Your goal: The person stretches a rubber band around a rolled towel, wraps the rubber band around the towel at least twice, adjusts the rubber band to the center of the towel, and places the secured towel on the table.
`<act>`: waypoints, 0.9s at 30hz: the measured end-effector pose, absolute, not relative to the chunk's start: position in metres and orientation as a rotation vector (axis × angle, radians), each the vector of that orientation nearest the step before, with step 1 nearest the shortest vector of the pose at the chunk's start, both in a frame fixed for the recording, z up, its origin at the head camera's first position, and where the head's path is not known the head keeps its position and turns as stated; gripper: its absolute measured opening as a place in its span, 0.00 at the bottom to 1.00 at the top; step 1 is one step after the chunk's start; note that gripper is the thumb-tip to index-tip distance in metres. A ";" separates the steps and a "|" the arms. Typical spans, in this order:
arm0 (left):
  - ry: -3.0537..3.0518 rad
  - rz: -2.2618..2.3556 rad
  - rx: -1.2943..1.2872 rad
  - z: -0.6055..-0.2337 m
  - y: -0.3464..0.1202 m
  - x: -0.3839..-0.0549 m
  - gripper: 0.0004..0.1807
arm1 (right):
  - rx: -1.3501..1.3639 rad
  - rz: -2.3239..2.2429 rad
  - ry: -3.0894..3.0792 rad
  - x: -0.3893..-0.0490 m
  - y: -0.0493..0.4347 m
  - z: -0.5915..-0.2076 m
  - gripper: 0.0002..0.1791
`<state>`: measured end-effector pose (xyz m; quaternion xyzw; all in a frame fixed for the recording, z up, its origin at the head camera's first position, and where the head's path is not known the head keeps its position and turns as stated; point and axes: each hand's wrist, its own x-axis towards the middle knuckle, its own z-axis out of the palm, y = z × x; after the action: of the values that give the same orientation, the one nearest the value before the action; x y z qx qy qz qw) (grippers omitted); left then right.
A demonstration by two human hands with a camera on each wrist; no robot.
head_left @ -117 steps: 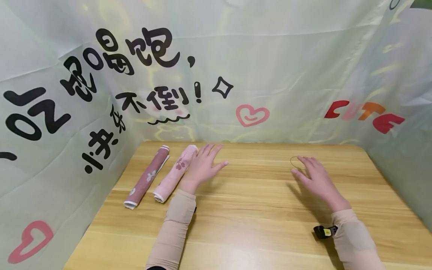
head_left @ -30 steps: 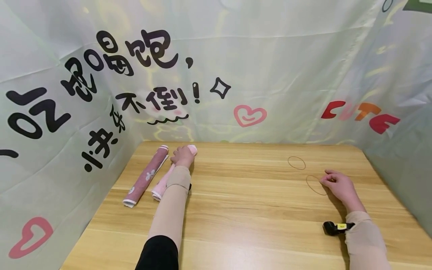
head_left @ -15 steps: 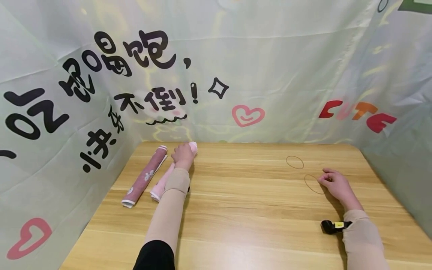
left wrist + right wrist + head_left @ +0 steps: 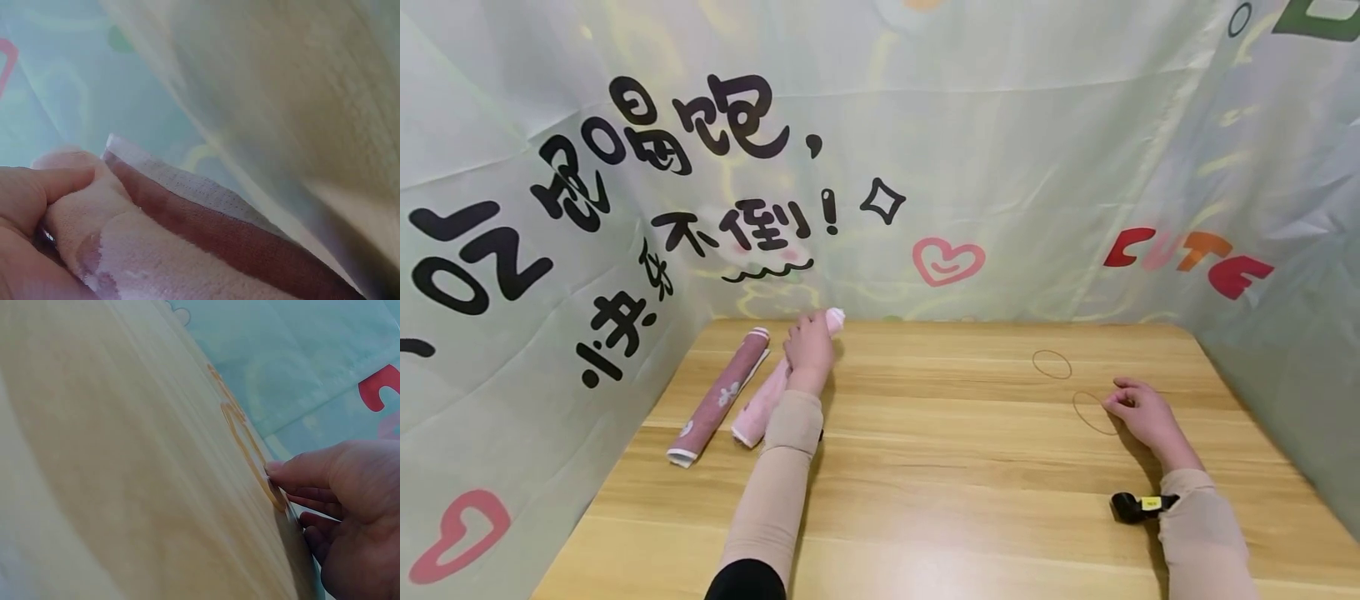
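Note:
A pale pink rolled towel point(image 4: 762, 406) slants across the left of the table, its far end tipped up. My left hand point(image 4: 809, 343) grips it near that end; in the left wrist view the thumb lies over the plush roll point(image 4: 150, 250). Just left of it lies a darker mauve rolled towel point(image 4: 721, 396) with white flower prints and a white edge. On the right, my right hand point(image 4: 1146, 414) pinches the edge of a thin tan rubber band point(image 4: 1084, 414) between thumb and forefinger. A second rubber band point(image 4: 1052, 364) lies flat a little farther back.
The wooden table point(image 4: 940, 467) runs back to a printed cloth curtain point(image 4: 1030, 167) that also closes off both sides. A black wrist camera point(image 4: 1131, 507) sticks out from the right sleeve.
Since the oldest frame, my left hand has taken hold of the pale towel and lately raised its far end slightly. My right hand has moved back to the right, now pinching a rubber band.

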<state>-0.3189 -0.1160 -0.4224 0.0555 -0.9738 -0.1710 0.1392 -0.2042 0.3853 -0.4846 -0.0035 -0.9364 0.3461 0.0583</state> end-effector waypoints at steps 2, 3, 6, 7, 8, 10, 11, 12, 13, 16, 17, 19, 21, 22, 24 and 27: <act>-2.791 -0.511 0.125 -0.420 -0.113 -0.314 0.22 | -0.004 1.038 -2.839 -0.204 0.386 -0.485 0.15; -2.779 -0.513 0.106 -0.419 -0.112 -0.311 0.22 | 0.000 1.035 -2.840 -0.204 0.386 -0.486 0.15; -2.756 -0.510 0.059 -0.417 -0.108 -0.306 0.20 | 0.009 1.035 -2.840 -0.203 0.386 -0.487 0.15; -2.751 -0.510 0.044 -0.416 -0.108 -0.304 0.19 | 0.013 1.040 -2.838 -0.203 0.386 -0.487 0.14; -2.744 -0.509 0.029 -0.416 -0.107 -0.303 0.19 | 0.015 1.042 -2.837 -0.203 0.386 -0.487 0.14; -2.727 -0.522 0.004 -0.415 -0.106 -0.300 0.18 | 0.019 1.048 -2.838 -0.203 0.384 -0.487 0.14; -2.714 -0.528 -0.007 -0.416 -0.106 -0.299 0.18 | 0.018 1.055 -2.840 -0.203 0.383 -0.487 0.13; -2.704 -0.529 -0.015 -0.416 -0.106 -0.298 0.18 | 0.020 1.058 -2.840 -0.203 0.383 -0.486 0.13; -2.695 -0.533 -0.027 -0.416 -0.106 -0.298 0.19 | 0.018 1.062 -2.845 -0.203 0.382 -0.486 0.14; -2.662 -0.539 -0.065 -0.415 -0.106 -0.294 0.21 | 0.010 1.075 -2.848 -0.203 0.381 -0.485 0.15; -2.650 -0.538 -0.079 -0.415 -0.106 -0.293 0.22 | 0.006 1.079 -2.850 -0.203 0.382 -0.484 0.15; -2.635 -0.541 -0.104 -0.413 -0.105 -0.291 0.24 | 0.002 1.090 -2.858 -0.204 0.383 -0.483 0.17; -2.613 -0.541 -0.124 -0.411 -0.104 -0.289 0.24 | -0.005 1.106 -2.867 -0.204 0.383 -0.481 0.18; -2.599 -0.543 -0.134 -0.411 -0.104 -0.288 0.24 | -0.013 1.118 -2.872 -0.204 0.384 -0.480 0.18; -2.566 -0.551 -0.152 -0.410 -0.102 -0.286 0.24 | -0.024 1.152 -2.875 -0.205 0.383 -0.477 0.19; -2.526 -0.565 -0.178 -0.408 -0.100 -0.283 0.24 | -0.055 1.197 -2.878 -0.204 0.381 -0.472 0.21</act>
<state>-0.2825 -0.0999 -0.4083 -0.0659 -0.9374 -0.2096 0.2702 -0.2038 0.3807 -0.4721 -0.0177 -0.9231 0.3841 0.0121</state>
